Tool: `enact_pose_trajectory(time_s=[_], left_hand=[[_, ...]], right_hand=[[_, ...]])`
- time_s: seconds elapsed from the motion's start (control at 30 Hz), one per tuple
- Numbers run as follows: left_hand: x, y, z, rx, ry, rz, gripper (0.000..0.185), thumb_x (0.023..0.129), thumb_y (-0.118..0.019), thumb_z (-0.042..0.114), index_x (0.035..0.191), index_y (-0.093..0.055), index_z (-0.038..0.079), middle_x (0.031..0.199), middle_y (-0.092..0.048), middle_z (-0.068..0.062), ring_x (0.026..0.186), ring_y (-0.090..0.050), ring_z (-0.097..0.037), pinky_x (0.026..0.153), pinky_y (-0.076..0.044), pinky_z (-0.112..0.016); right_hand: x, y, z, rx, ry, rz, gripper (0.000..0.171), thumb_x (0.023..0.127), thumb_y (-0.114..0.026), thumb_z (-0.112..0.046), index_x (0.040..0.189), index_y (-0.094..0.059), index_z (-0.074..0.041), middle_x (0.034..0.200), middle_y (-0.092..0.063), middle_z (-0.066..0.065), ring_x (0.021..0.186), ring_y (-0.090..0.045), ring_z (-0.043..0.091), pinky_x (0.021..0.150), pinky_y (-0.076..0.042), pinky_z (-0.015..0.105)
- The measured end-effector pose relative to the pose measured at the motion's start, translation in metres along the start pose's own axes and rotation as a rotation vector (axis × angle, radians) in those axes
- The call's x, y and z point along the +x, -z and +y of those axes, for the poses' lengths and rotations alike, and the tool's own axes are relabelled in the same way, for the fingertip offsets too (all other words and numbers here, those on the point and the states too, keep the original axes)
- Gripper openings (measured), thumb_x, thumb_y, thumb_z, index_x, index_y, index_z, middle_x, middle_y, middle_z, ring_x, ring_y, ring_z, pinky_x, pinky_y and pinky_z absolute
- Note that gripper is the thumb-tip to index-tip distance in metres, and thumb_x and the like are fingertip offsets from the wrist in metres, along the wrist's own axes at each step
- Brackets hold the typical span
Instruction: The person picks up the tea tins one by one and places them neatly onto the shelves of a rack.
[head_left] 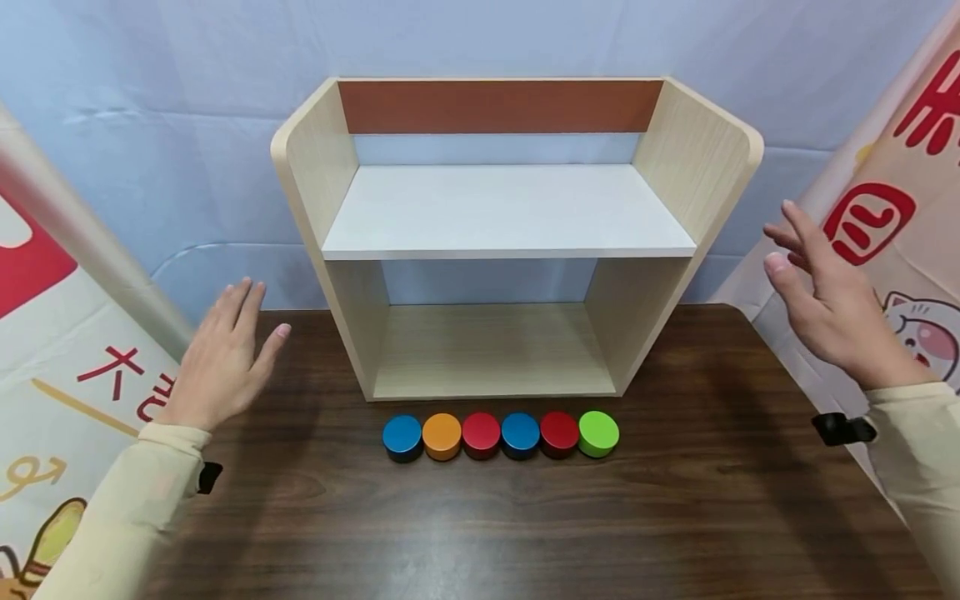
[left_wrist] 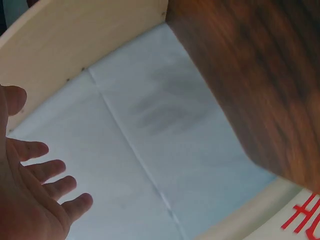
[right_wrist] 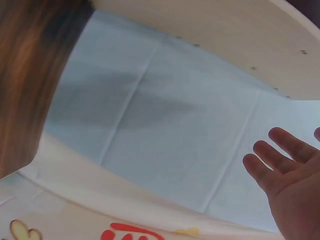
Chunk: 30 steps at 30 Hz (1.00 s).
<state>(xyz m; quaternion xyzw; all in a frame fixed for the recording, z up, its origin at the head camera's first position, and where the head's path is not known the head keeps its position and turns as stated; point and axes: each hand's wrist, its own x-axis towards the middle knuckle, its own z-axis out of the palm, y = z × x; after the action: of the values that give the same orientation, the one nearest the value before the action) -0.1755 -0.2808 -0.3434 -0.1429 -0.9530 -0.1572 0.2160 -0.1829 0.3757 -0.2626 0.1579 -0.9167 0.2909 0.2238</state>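
Note:
A light wooden shelf unit (head_left: 697, 158) with a white middle board (head_left: 506, 208) stands at the back of a dark wooden table (head_left: 480, 517). In front of it lies a row of round discs: blue (head_left: 402, 436), orange (head_left: 442, 435), red (head_left: 481, 434), blue (head_left: 521, 434), red (head_left: 559, 432), green (head_left: 598, 432). My left hand (head_left: 225, 354) hovers left of the shelf with straight fingers, holding nothing. My right hand (head_left: 821, 300) is raised to the shelf's right, fingers spread, empty. The wrist views show each open hand (left_wrist: 30, 195) (right_wrist: 290, 175) beside the shelf's side panel.
A pale blue cloth (head_left: 150, 125) hangs behind the table. Printed banners (head_left: 60, 350) (head_left: 892, 225) stand at the left and right sides. The table's front half lies bare in front of the discs.

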Motion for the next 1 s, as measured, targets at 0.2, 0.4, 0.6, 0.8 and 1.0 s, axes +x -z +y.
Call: enact_pose_trajectory(time_s=[0.2, 0.4, 0.6, 0.8, 1.0], left_hand=[[-0.011, -0.014, 0.012, -0.069, 0.020, 0.033, 0.063, 0.106, -0.050, 0.035, 0.153, -0.035, -0.004, 0.152, -0.037, -0.031, 0.139, -0.034, -0.051, 0.111, -0.028, -0.065], [-0.024, -0.022, 0.029, -0.122, 0.064, 0.067, 0.056, 0.105, -0.054, 0.033, 0.149, -0.043, -0.001, 0.142, -0.049, -0.030, 0.129, -0.044, -0.050, 0.098, -0.037, -0.069], [-0.039, -0.033, 0.046, -0.153, 0.083, 0.081, 0.049, 0.105, -0.054, 0.030, 0.144, -0.050, 0.000, 0.136, -0.055, -0.028, 0.124, -0.050, -0.048, 0.093, -0.042, -0.068], [-0.049, -0.046, 0.063, -0.162, 0.053, 0.057, 0.047, 0.105, -0.055, 0.030, 0.141, -0.053, 0.000, 0.132, -0.058, -0.024, 0.121, -0.053, -0.044, 0.091, -0.046, -0.065], [-0.051, -0.054, 0.079, -0.174, 0.020, 0.030, 0.046, 0.105, -0.057, 0.030, 0.140, -0.055, 0.000, 0.130, -0.061, -0.019, 0.119, -0.056, -0.039, 0.089, -0.049, -0.062]], right_hand=[[0.014, 0.007, -0.019, -0.007, 0.055, 0.081, 0.063, 0.108, -0.045, -0.019, 0.163, -0.018, -0.034, 0.154, -0.044, 0.020, 0.126, -0.035, -0.019, 0.110, -0.023, 0.013], [0.030, 0.011, -0.037, 0.035, 0.089, 0.106, 0.059, 0.109, -0.043, -0.021, 0.163, -0.019, -0.032, 0.154, -0.044, 0.019, 0.128, -0.042, -0.011, 0.115, -0.027, 0.019], [0.046, 0.014, -0.050, 0.097, 0.136, 0.107, 0.058, 0.109, -0.043, -0.018, 0.163, -0.022, -0.029, 0.153, -0.046, 0.014, 0.132, -0.047, 0.001, 0.114, -0.032, 0.021], [0.060, 0.014, -0.056, 0.167, 0.127, 0.094, 0.059, 0.108, -0.044, -0.017, 0.162, -0.024, -0.029, 0.154, -0.046, 0.014, 0.132, -0.050, 0.008, 0.116, -0.030, 0.026], [0.070, 0.012, -0.061, 0.157, 0.149, 0.089, 0.058, 0.108, -0.045, -0.018, 0.162, -0.026, -0.029, 0.151, -0.048, 0.018, 0.125, -0.053, 0.005, 0.116, -0.030, 0.028]])
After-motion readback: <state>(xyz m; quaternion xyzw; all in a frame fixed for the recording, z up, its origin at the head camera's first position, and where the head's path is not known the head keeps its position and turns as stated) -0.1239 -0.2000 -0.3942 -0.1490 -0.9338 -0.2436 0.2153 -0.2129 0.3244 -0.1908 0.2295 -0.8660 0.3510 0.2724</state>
